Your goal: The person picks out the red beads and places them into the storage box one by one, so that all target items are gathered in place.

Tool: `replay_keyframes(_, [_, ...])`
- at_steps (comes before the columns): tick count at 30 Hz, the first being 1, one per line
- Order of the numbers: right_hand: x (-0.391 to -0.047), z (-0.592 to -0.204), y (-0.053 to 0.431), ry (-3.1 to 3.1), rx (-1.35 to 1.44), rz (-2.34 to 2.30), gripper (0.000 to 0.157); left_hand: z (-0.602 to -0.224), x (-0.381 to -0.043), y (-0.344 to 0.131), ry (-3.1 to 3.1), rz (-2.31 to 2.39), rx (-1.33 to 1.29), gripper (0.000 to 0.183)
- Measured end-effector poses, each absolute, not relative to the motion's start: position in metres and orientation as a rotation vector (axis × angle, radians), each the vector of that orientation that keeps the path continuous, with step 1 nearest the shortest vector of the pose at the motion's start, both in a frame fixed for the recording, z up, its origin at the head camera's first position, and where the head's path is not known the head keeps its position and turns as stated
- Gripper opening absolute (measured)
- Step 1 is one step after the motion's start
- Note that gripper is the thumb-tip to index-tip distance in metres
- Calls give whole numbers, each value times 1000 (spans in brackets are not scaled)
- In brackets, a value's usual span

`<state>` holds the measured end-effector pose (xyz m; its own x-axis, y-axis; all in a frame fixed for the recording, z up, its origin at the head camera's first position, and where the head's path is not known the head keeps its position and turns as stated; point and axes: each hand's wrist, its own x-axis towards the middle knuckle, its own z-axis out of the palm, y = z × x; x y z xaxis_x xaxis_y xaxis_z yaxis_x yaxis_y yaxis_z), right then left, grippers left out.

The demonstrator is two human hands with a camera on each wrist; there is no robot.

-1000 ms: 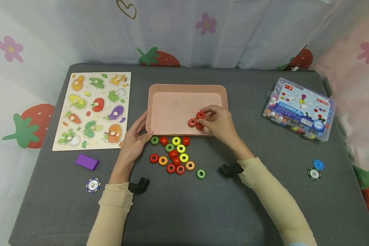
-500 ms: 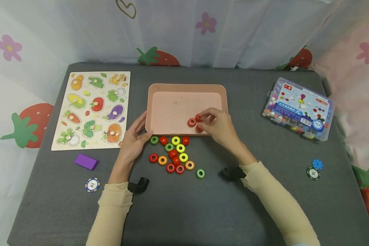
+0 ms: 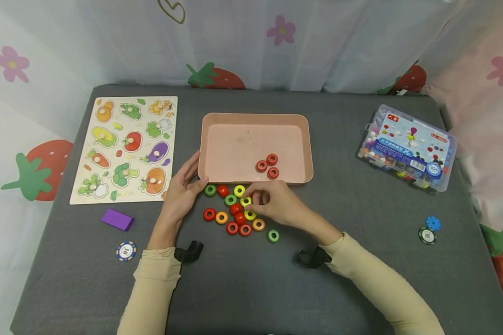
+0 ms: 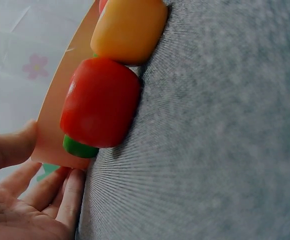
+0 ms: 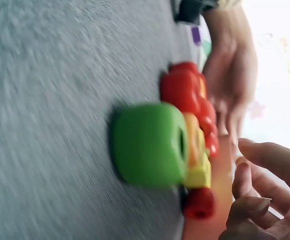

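A pink tray [image 3: 234, 139] lies mid-table with three red ring beads [image 3: 273, 173] inside. My left hand [image 3: 181, 193] grips its near left corner, thumb on the front wall and fingers along the side, as the left wrist view shows. In front of the tray sit several loose beads, among them a green bead [image 3: 273, 236], an orange bead [image 3: 221, 217], a red bead [image 3: 209, 214] and a yellow bead [image 3: 239, 190]. My right hand [image 3: 281, 203] hovers over the right side of this group, fingers bent and apart, nothing between them. It partly hides some yellow beads.
Left of the tray lies a vegetable puzzle board [image 3: 123, 149]; nearer are a purple block [image 3: 118, 220] and a poker chip [image 3: 126, 251]. At right stand a clear plastic case [image 3: 408, 148], a dark chip [image 3: 427, 236] and a small blue disc [image 3: 433, 223].
My right hand has let go of a red bead inside the tray and moved out toward me, leftward over the loose beads. My left hand has stayed on the tray.
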<state>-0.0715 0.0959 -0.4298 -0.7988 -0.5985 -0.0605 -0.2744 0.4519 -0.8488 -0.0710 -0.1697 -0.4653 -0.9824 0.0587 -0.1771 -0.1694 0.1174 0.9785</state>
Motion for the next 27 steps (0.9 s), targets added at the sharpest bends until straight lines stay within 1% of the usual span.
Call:
replay_keyframes(8, [-64, -439, 79, 2373, -736, -1151, 18, -465, -71, -169, 2207, 1983, -104, 66])
replay_keyframes(19, [-63, -439, 71, 2441, -717, -1011, 18, -465, -71, -169, 2231, 1965, -110, 66])
replay_keyframes(27, [-71, -438, 79, 2453, -829, -1335, 20, -466, -71, -169, 2243, 1955, -119, 67])
